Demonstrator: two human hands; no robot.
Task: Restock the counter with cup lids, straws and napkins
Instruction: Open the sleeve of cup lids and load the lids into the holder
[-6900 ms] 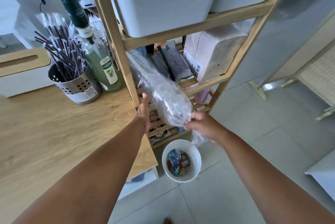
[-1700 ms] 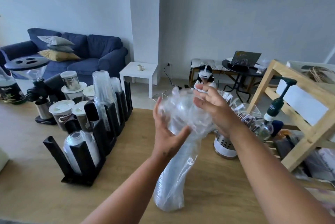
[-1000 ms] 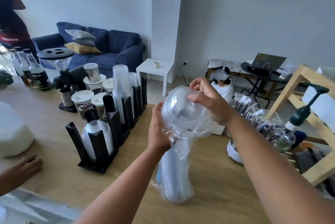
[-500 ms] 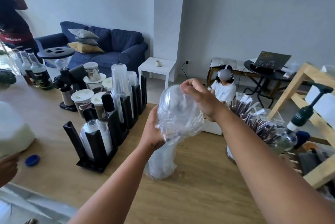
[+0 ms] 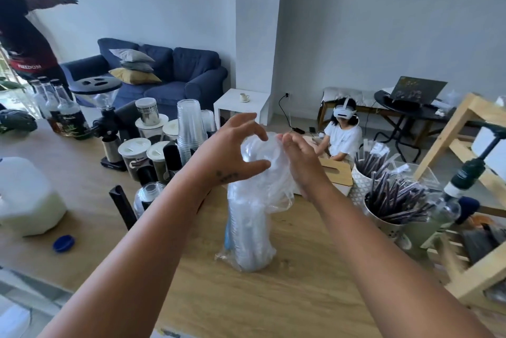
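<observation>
A tall sleeve of clear cup lids (image 5: 249, 228) in a loose plastic bag stands upright on the wooden counter (image 5: 246, 296). My left hand (image 5: 232, 157) curls over the left side of the bag's top, thumb against the plastic. My right hand (image 5: 304, 165) pinches the bag's open top from the right. A black cup-and-lid organizer (image 5: 123, 203) with a stack of clear cups (image 5: 190, 129) stands to the left. A metal holder of wrapped straws (image 5: 394, 206) and a napkin box with a wooden lid (image 5: 334, 173) sit to the right.
A pump syrup bottle (image 5: 449, 200) and a wooden shelf unit (image 5: 465, 277) are at the right. A white jug (image 5: 24, 195) and a blue cap (image 5: 63, 243) lie at the left. A seated person (image 5: 343, 135) is behind the counter, another person (image 5: 24, 36) stands far left.
The sleeve came from the shelf and now stands on the counter. My left hand rose from the bag's neck to its top, and the plastic has slumped down around the upper lids.
</observation>
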